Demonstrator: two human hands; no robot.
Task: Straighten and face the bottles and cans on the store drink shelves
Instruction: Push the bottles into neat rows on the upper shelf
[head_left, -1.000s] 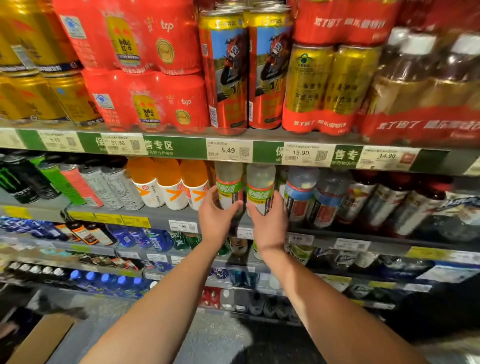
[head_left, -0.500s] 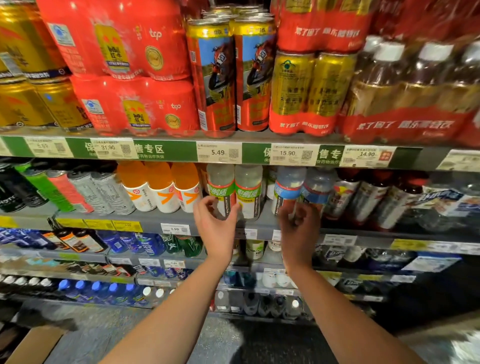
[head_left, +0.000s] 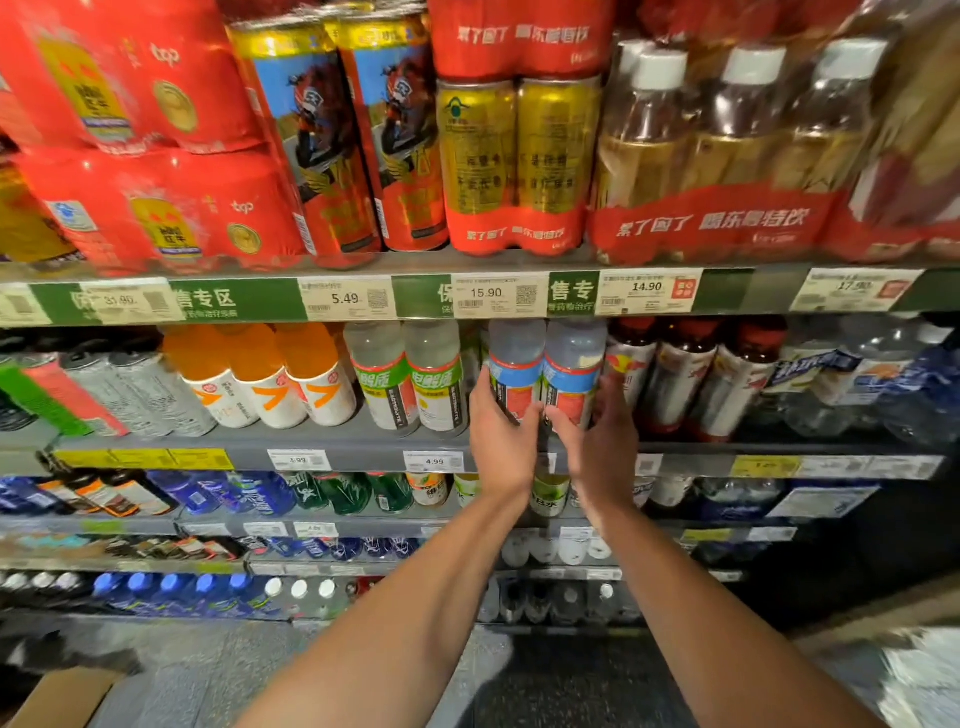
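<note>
Two clear bottles with blue and red labels stand side by side on the second shelf (head_left: 332, 444). My left hand (head_left: 501, 441) wraps the lower part of the left blue-label bottle (head_left: 514, 369). My right hand (head_left: 602, 447) cups the lower part of the right blue-label bottle (head_left: 574, 369), fingers around its right side. To their left stand two green-label bottles (head_left: 410, 379), then orange bottles (head_left: 270, 374). Dark red-capped bottles (head_left: 680, 379) stand to the right.
The top shelf holds red multipacks (head_left: 156, 208), tall cans (head_left: 332, 140), gold cans (head_left: 514, 156) and wrapped tea bottles (head_left: 727, 135). Price tags (head_left: 485, 293) line the shelf edges. Lower shelves carry blue and green bottles (head_left: 343, 491). A cardboard box (head_left: 57, 699) lies on the floor at lower left.
Both hands moved right from the green-label bottles to the pair of blue-label bottles and closed around their bases. The view shifted right and closer to the shelf.
</note>
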